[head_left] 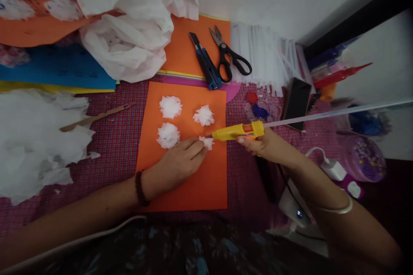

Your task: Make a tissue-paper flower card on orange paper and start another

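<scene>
My right hand (258, 144) grips a yellow glue gun (237, 132), with a long clear glue stick (316, 116) running out of its back. The gun's nozzle meets a small white paper flower (208, 142) on an orange sheet (190, 189). At that flower's left edge are the fingertips of my left hand (180, 161), closed together; whether they pinch the paper is hidden. Three more ruffled white flowers lie on the sheet: one at upper left (171, 107), one at upper right (204, 115) and one by my left knuckles (168, 135).
Beyond the sheet lie a blue box cutter (206, 66) and black-handled scissors (226, 53). White paper strips (258, 51) and a dark phone (296, 103) are at right. Crumpled white paper (38, 142) and a wooden stick (97, 117) lie left. The gun's cord hangs under my right wrist.
</scene>
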Tool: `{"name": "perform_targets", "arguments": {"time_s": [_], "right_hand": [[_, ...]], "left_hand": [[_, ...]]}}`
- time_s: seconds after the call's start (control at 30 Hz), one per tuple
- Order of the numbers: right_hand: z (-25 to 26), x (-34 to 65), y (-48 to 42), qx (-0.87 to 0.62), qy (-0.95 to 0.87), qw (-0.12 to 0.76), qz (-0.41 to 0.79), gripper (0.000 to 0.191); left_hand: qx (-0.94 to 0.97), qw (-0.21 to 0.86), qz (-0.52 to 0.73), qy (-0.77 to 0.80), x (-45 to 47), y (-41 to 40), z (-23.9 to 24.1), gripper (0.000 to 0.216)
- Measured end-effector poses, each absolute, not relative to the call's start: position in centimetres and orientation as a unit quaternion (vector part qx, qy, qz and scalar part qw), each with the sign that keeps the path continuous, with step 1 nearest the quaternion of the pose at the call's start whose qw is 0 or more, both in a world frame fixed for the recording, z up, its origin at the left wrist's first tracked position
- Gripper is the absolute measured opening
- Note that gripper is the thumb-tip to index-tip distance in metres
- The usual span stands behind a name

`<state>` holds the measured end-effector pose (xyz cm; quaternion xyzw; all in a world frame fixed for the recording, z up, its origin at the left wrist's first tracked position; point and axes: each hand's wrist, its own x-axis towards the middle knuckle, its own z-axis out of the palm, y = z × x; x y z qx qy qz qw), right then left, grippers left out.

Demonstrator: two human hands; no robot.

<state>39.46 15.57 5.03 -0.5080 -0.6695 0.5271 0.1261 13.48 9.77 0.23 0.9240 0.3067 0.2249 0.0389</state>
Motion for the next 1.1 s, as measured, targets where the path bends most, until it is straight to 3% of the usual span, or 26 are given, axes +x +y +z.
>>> {"name": "perform_targets", "arguments": {"time_s": [0.47, 1.1], "right_hand": [[4.8, 39.6, 15.2, -0.505, -0.653, 0.124, 0.55, 0.053], [6.0, 40.3, 15.2, -0.537, -0.659, 0.113, 0.515, 0.036]], "left_hand": [[0.925, 0.057, 0.211, 0.311, 13.4, 9.8, 0.3, 0.034], [0.927, 0.061, 0.212, 0.303, 13.4, 9.9, 0.1, 0.026]]}}
